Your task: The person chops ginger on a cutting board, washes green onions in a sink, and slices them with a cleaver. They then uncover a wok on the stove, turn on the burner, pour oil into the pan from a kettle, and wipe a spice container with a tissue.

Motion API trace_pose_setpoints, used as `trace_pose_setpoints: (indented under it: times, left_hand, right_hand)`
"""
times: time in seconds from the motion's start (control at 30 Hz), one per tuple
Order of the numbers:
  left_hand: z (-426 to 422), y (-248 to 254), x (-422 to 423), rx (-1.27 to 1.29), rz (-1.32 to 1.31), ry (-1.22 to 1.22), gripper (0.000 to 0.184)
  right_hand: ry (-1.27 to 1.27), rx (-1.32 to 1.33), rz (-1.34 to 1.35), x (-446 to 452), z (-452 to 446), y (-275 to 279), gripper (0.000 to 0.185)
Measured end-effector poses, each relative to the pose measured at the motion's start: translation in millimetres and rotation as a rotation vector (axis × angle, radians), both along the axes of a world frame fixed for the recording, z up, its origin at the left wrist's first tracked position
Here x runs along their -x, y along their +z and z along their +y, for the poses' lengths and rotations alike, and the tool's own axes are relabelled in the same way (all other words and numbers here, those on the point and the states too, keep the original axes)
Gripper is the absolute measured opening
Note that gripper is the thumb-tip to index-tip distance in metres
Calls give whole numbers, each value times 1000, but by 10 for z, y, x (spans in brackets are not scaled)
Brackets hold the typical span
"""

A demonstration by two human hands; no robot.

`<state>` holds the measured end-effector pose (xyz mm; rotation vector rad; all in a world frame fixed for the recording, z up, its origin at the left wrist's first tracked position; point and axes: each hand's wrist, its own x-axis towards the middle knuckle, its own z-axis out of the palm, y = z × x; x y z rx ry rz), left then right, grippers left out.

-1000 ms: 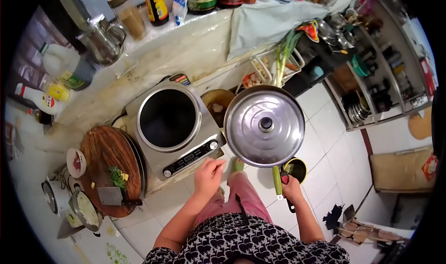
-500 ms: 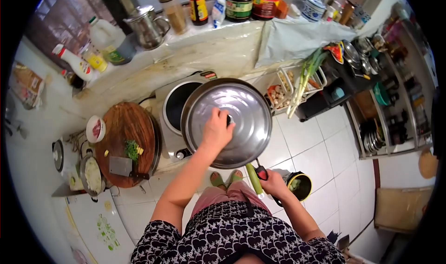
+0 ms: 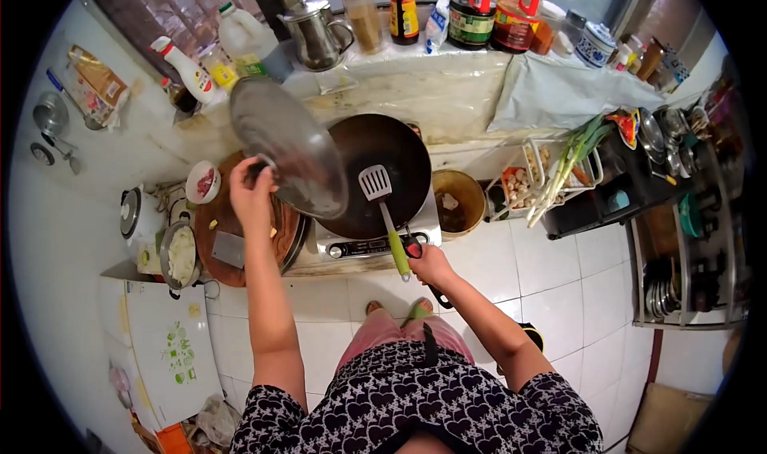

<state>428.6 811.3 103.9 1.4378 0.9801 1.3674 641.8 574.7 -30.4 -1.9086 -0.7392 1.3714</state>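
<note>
My left hand (image 3: 253, 194) pinches the knob of a metal lid (image 3: 297, 146), which is held tilted above the wok's left side and the cutting board. A dark wok (image 3: 409, 154) sits over the induction cooker (image 3: 359, 248), its interior now uncovered. Inside it lies a slotted spatula (image 3: 375, 184), its green handle sticking out over the near rim. My right hand (image 3: 431, 265) is closed around the wok's handle, close beside the spatula's grip. Right of the wok stands a brownish pot (image 3: 473, 202) with something pale in it.
A round cutting board (image 3: 217, 266) with a cleaver (image 3: 228, 249) is at left, beside a bowl of meat (image 3: 203, 182) and a pot of pale food (image 3: 182, 254). Bottles and jars (image 3: 403, 15) line the ledge. Right are baskets with scallions (image 3: 567, 166).
My left hand has lifted the lid off the wok and carried it left, tilting it. The wok has shifted left onto the cooker, with my right hand still on its handle. The brownish pot is now visible.
</note>
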Motion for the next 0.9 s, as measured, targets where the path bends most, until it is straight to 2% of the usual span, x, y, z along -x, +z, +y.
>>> trace_pose_setpoints:
  times: [0.23,0.33,0.37,0.5,0.53,0.6,0.63,0.67,0.73,0.8,0.9]
  left_hand:
    - [246,-44,608,3,-70,256,24]
    - [482,-177,738,3,-87,269,25]
    - [571,-241,775,5,-87,267,25]
    - [995,-461,804,-66,-110,227,32]
    - [1138,-579,830,-85,-115,216,33]
    - [1441,-805,923,-98,-24,183,33]
    - [1456,-750,887,-121,4,211,32]
    - [1616,-863,935,-211,181,295,32]
    - [1799,-920,959,-204,281,324,32]
    - [1898,-927,973,-200,302,303,33]
    - [2082,-959,1005,-191,384,278,37]
  right_hand:
    - [-73,15,22,71,199,-54,16]
    - [-86,15,41,82,278,-135,15]
    - [-75,22,29,92,287,-168,26]
    - [-84,39,-22,173,390,-33,29]
    - [-118,21,50,186,383,-156,35]
    - [-145,44,13,248,401,-106,38]
    - [-128,64,-64,272,410,-87,38]
    - [-116,86,-142,287,408,-85,39]
    - [-133,127,-330,372,423,5,38]
    - [-28,50,-772,412,415,-49,40]
    - [-147,-13,-840,532,350,51,48]
